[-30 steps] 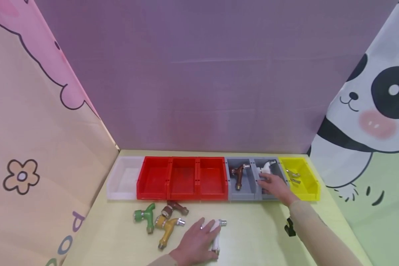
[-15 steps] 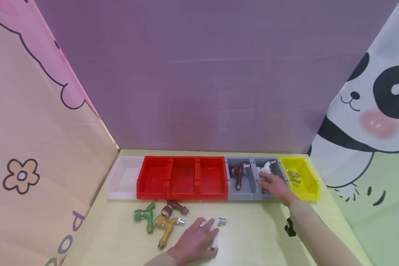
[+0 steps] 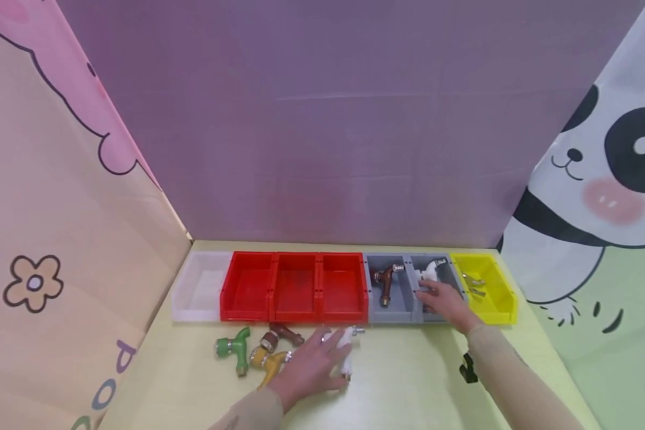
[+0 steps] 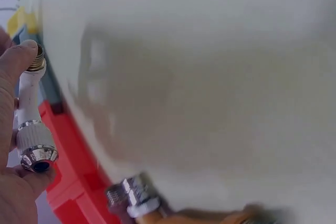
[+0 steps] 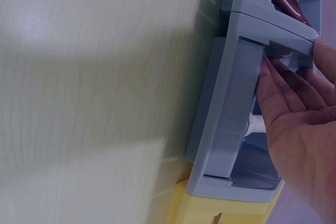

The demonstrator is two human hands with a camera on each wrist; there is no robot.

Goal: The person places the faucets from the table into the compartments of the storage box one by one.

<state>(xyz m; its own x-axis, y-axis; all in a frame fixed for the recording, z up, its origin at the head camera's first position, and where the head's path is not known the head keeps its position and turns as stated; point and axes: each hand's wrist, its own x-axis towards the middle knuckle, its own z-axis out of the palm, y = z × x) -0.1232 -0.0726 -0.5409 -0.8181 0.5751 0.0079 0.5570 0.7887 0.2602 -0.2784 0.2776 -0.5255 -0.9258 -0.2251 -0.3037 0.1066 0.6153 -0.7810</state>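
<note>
My left hand (image 3: 310, 365) grips a white tap (image 3: 347, 355) over the table. In the left wrist view, the thumb presses the threaded end of this tap (image 4: 30, 98), and fingers lie behind its body. My right hand (image 3: 447, 303) reaches into the right grey bin (image 5: 231, 103), with its fingers extended and partly hidden inside. A second white tap (image 3: 430, 272) lies in that bin, partly covered by the hand. On the table to the left are a green tap (image 3: 240, 349), a yellow tap (image 3: 273, 365) partly behind my left hand, and a dark brown tap (image 3: 287, 334).
A row of bins runs along the back: a clear white bin (image 3: 197, 315), several red bins (image 3: 295, 316), two grey ones and a yellow bin (image 3: 494, 315) with small metal pieces. A brown tap (image 3: 387, 285) lies in the left grey bin. A black object (image 3: 468, 368) is by my right forearm.
My left hand has moved forward, away from me, carrying the white tap towards the bins; it now covers part of the yellow tap. My right hand has stayed in the grey bin.
</note>
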